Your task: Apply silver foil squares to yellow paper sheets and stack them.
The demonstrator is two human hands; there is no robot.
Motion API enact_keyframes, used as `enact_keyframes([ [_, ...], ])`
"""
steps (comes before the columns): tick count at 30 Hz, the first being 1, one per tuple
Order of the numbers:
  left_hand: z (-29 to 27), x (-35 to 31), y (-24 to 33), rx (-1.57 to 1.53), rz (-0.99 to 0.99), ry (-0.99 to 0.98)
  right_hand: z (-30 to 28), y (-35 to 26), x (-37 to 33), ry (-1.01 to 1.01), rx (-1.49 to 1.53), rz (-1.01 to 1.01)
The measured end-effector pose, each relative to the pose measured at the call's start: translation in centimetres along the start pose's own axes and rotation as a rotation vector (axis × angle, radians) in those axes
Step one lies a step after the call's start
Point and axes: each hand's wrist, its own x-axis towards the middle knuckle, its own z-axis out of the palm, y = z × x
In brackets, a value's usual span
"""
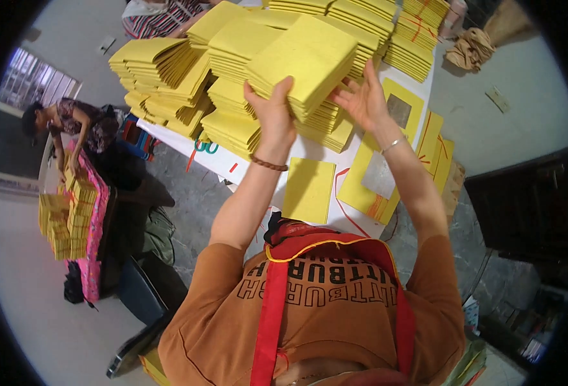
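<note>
A thick stack of yellow paper sheets (306,61) is raised over the white table (309,149). My left hand (272,112) grips its near left edge, thumb up along the side. My right hand (363,96) presses flat against its right edge, fingers spread. Under and behind the stack lie several more piles of yellow sheets (168,77). A single yellow sheet (308,190) lies flat on the table near my chest. To its right sit yellow sheets with silver squares (380,177) in their middles.
Bundles of yellow sheets tied with red string (419,32) stand at the table's far right. Another person (72,122) at the left bends over stacks of yellow paper (65,219) on a pink cloth. Brown paper bags (470,48) lie on the floor far right.
</note>
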Motion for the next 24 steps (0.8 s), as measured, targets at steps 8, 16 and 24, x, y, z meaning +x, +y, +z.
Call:
enact_keyframes([
  [8, -0.3, -0.7, -3.6, 0.043, -0.001, 0.044, -2.4, 1.2, 3.6, -0.005, -0.272, 0.015],
  [16, -0.9, -0.1, -2.0, 0.304, -0.149, -0.014, -2.6, 0.5, 4.6, 0.021, -0.269, 0.091],
  [24, -1.0, -0.8, -1.6, 0.230, -0.178, -0.026, -3.4, 2.3, 4.9, 0.121, -0.393, -0.060],
])
